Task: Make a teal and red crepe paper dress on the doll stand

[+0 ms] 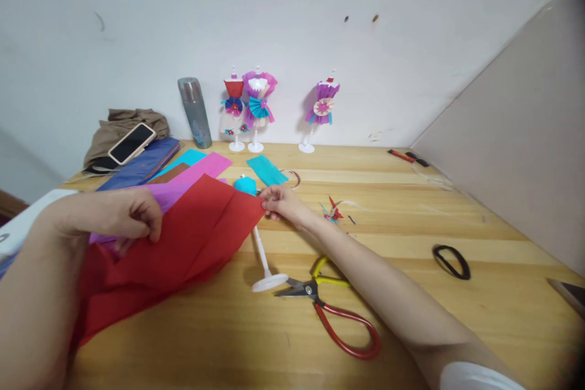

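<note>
A large red sheet of crepe-like paper point(196, 237) stretches across the left and middle of the view. My right hand point(278, 201) pinches its right corner between thumb and fingers. Over the sheet's left part my left hand point(137, 219) is bent with curled fingers closed on the red paper. Partly behind the sheet lies a small white mannequin stand point(262, 256) with a blue top point(245, 185). Scissors with one red and one yellow handle point(311, 289) lie open beside its round base.
Coloured sheets point(201, 167), a phone point(132, 144) on brown cloth point(158, 119) and a flask point(195, 113) are at the left. Several dressed mannequins, one purple point(323, 100), stand by the wall. Paper scraps point(335, 210), a black band point(451, 262) and a cutter point(402, 156) lie right.
</note>
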Action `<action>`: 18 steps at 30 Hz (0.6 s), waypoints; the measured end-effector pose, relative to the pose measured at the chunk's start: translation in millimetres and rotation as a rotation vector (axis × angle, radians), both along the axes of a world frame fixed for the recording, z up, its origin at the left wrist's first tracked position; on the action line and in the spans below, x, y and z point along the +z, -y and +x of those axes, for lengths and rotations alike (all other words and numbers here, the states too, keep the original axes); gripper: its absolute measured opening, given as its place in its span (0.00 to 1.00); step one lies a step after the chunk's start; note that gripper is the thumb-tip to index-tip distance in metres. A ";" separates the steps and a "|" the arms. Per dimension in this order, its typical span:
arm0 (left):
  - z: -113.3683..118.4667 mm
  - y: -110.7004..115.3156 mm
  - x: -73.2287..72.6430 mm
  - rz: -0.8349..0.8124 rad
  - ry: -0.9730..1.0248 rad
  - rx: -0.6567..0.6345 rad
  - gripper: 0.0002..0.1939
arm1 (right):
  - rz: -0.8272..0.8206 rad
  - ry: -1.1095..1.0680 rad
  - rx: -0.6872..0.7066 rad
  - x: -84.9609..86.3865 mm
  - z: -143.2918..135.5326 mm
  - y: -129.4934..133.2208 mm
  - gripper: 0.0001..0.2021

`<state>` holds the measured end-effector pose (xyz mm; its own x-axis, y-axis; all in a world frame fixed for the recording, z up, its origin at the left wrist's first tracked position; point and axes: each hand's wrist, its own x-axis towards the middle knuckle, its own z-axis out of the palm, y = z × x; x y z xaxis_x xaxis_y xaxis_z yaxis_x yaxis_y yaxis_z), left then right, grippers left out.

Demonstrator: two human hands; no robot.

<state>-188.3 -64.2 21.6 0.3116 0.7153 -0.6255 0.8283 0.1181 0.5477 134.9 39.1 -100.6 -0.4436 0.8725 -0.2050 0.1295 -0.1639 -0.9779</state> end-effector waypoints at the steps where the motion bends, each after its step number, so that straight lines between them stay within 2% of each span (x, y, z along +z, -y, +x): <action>1: 1.1 -0.8 -0.8 -0.013 0.000 -0.001 0.15 | 0.000 0.000 0.001 -0.5 0.0 -0.1 0.10; 9: 4.8 -7.7 -9.4 -0.065 0.038 0.021 0.15 | -0.007 0.010 0.000 -0.4 -0.5 0.4 0.10; 18: 8.0 -6.0 -6.3 -0.060 0.029 0.009 0.14 | -0.019 0.022 0.004 1.5 -0.7 -0.3 0.09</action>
<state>-180.3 -58.3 15.3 0.3244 0.6796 -0.6579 0.8108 0.1585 0.5634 134.2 39.4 -99.0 -0.4425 0.8664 -0.2313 0.1519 -0.1817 -0.9715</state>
